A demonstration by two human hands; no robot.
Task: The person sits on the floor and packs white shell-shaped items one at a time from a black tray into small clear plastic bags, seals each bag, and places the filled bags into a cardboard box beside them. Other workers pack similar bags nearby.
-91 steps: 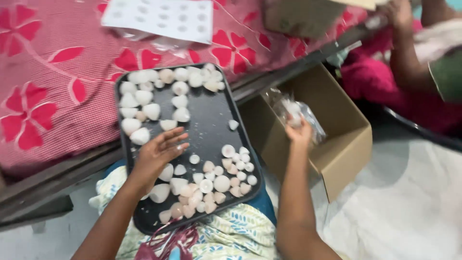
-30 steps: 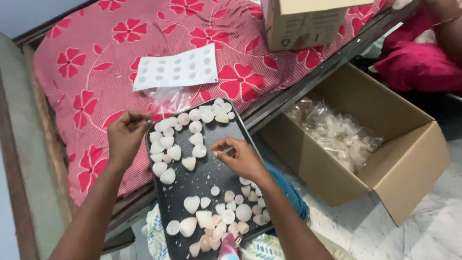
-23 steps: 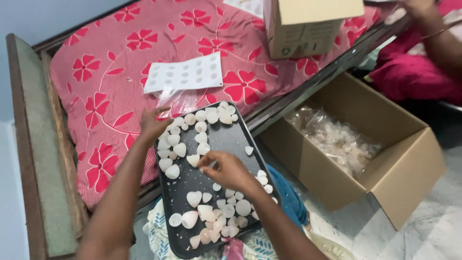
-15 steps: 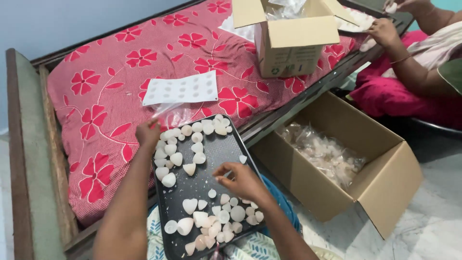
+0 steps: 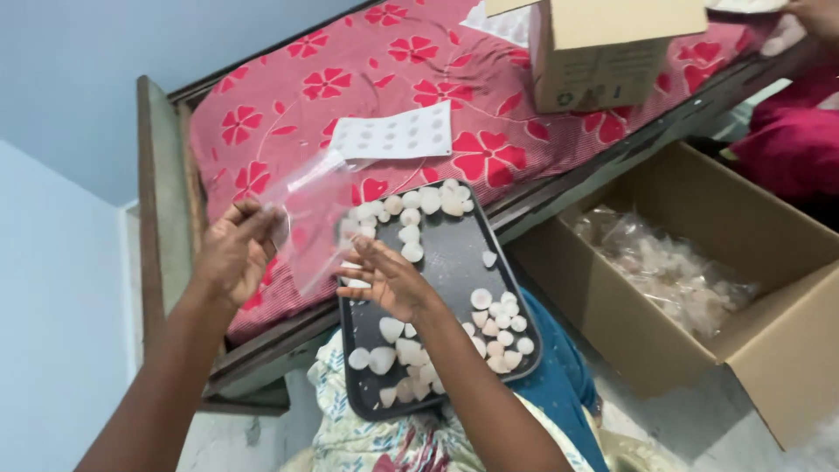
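Left hand [image 5: 234, 253] pinches the clear plastic bag [image 5: 310, 218] at centre-left, over the black tray [image 5: 454, 262]; right hand [image 5: 384, 280] fingers spread open beneath it. Looks flimsy, light, slippery — best held by its mouth edge.

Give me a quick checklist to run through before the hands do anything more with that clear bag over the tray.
1. Left hand grips the clear bag: ok.
2. Right hand at the bag's lower edge: ok.
3. Bag mouth open: cannot tell.
4. Black tray resting flat on the lap: ok.
5. White pieces all on the tray: ok.
6. Bag empty: cannot tell.
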